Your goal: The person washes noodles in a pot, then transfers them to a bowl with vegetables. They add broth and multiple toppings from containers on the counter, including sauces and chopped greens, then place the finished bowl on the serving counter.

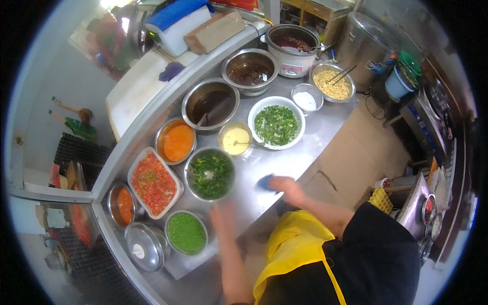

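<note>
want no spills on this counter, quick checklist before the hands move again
1. Right hand on the blue cloth: ok, touching it at the counter edge.
2. Left hand free: cannot tell, it is blurred.
3. Bowl of chopped greens away from the cloth: ok, apart, but close.
4. Spoon in the small yellow sauce bowl: not ok, the handle sticks out toward the white bowl of herbs.
5. Green paste bowl near the left hand: ok, upright, untouched.

A colourful label (380, 66) sits on the tall steel pot (363, 46), top right.
</note>
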The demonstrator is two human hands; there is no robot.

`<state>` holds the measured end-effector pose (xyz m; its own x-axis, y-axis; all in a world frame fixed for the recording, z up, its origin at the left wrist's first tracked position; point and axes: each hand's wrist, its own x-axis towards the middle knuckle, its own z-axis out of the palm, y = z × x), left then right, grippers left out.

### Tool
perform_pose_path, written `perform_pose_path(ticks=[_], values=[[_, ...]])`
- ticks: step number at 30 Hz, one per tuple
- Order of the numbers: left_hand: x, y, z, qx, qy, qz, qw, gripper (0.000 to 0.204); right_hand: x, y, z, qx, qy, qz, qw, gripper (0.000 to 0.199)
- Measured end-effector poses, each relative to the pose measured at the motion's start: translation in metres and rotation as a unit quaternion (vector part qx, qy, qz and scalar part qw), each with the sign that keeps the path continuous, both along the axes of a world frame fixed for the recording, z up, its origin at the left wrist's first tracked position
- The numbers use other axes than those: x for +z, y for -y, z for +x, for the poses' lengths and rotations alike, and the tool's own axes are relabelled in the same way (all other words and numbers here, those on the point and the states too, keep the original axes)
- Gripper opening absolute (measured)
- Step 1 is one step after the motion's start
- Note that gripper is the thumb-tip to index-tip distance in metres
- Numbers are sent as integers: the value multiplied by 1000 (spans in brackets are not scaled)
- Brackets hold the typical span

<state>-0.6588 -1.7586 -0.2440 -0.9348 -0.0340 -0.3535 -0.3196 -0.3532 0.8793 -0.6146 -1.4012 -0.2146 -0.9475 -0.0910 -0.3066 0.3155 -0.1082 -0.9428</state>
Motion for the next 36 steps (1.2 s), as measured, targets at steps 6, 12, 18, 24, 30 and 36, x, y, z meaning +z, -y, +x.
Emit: perform_pose_path(ticks=[6, 12, 18, 24, 30, 36], values=[[21, -35, -39, -15, -8, -119, 993, 37, -13, -275, -3, -289, -101, 608, 732, 36], [17, -25, 1, 32, 76, -189, 978, 43, -20, -250, -3, -274, -24, 350, 895, 49], [33, -3, 50, 28, 108, -286, 952, 44, -34, -30, -49, -66, -336, 558, 756, 57], [24, -5, 25, 6, 79, -334, 939, 43, 7, 89, -86, 111, -295, 418, 852, 74], [50, -76, 43, 146, 163, 195, 956, 50, 17, 88, -46, 224, -326, 336, 855, 54], [54, -131, 9, -99, 80, 17, 992, 41, 6, -70, -11, -6, -301, 469, 830, 57]])
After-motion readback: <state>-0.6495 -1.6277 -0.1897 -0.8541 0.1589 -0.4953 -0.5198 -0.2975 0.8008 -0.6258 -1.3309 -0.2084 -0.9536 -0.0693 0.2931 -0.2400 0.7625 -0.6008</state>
